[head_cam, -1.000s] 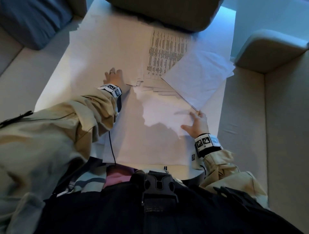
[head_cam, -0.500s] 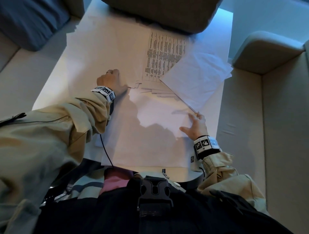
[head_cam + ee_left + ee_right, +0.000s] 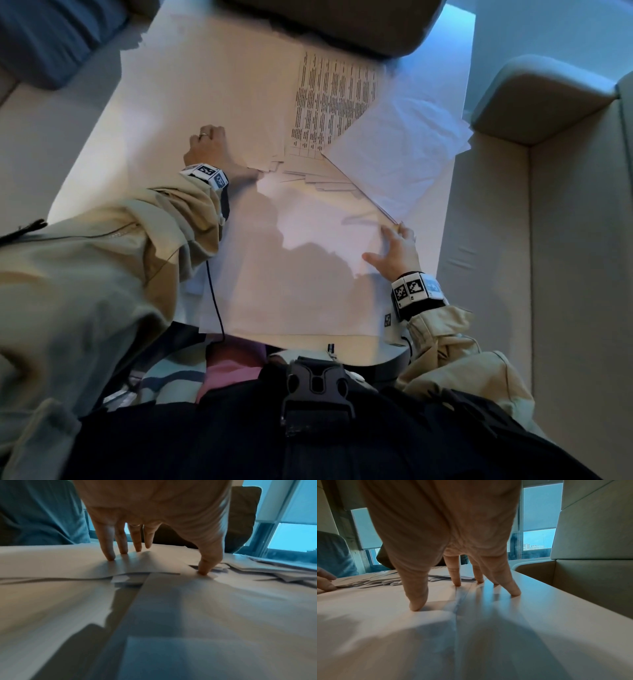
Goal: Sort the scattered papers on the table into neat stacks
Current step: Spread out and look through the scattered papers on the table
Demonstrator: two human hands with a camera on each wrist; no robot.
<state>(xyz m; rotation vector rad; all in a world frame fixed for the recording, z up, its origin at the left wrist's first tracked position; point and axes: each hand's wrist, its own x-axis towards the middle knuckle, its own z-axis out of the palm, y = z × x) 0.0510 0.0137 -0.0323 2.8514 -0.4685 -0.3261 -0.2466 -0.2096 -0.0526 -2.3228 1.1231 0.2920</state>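
Observation:
White papers lie scattered over the white table (image 3: 99, 147). A printed sheet with columns of text (image 3: 332, 102) lies at the far middle, and a blank tilted sheet (image 3: 400, 150) overlaps it on the right. Fanned sheet edges (image 3: 308, 176) show beneath them. Large blank sheets (image 3: 301, 274) lie nearest me. My left hand (image 3: 209, 144) presses on the pile's left edge with straight fingers (image 3: 109, 555) and the thumb (image 3: 205, 568) on a sheet corner. My right hand (image 3: 394, 246) rests spread, its fingertips (image 3: 457, 582) and thumb (image 3: 416, 605) on the near sheet's right edge and the table.
A dark cushion (image 3: 325, 20) overhangs the table's far edge and a blue cushion (image 3: 51, 37) lies far left. A beige armrest (image 3: 534, 102) and bench seat (image 3: 575, 274) run along the right side. A black cable (image 3: 214, 301) hangs from my left wrist.
My left hand has slid a little to the left along the pile's edge. My right hand has stayed in place on the near sheet.

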